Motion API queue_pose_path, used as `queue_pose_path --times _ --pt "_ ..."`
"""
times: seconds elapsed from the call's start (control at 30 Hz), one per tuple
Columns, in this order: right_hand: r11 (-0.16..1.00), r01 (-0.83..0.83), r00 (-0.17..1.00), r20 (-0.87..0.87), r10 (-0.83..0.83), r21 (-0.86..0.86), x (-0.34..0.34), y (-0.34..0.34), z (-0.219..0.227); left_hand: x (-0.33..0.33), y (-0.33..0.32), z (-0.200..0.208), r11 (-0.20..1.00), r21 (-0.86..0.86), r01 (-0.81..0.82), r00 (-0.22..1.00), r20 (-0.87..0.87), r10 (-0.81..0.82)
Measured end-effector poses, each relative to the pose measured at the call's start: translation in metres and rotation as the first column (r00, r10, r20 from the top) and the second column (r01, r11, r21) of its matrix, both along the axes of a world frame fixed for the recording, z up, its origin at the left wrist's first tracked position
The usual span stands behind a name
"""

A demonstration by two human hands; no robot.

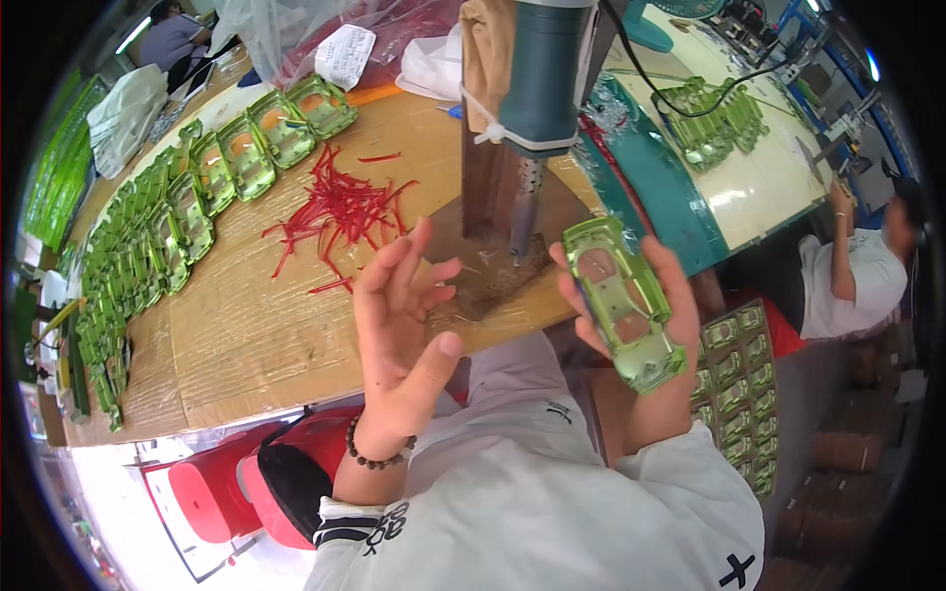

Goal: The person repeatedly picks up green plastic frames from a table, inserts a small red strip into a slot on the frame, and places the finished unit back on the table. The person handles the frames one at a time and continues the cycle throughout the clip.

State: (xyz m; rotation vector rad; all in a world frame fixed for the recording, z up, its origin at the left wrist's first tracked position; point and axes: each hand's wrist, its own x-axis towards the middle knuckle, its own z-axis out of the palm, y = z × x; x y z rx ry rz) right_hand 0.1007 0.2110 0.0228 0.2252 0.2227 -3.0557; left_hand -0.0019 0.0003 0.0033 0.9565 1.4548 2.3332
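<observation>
My right hand (678, 305) grips a green plastic toy car body (623, 300), its fingers around the sides, held above my lap at the table's front edge. My left hand (402, 315) is raised over the table edge with its fingers apart and curled a little, holding nothing. Between the two hands, a hot-air tool (540, 89) hangs on a stand, its metal nozzle (526, 209) pointing down. Left of the nozzle lies a loose pile of thin red strips (340, 212).
Rows of green car bodies (241, 158) line the table's left side. More car bodies (705, 123) lie on a pale table at right. A tray of car bodies (734, 394) is low at right. Red chairs (222, 483) stand below left. A co-worker (852, 276) sits at right.
</observation>
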Motion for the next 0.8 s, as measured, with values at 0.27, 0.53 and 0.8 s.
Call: queue_pose_path --times 0.27,0.53,0.8 --pt "-0.104 0.112 0.859 -0.149 -0.489 0.988 -0.048 0.118 0.014 0.003 0.002 0.000 0.994 -0.057 -0.097 0.994 -0.054 0.094" --pt "-0.889 -0.385 0.739 -0.494 -0.457 0.248 -0.093 0.171 0.017 0.001 0.000 0.000 0.998 -0.050 -0.025 0.999 -0.040 0.023" --pt "-0.912 -0.378 0.748 -0.528 -0.401 0.157 -0.095 0.206 -0.001 0.003 0.002 0.001 0.990 -0.104 -0.097 0.993 -0.081 0.089"
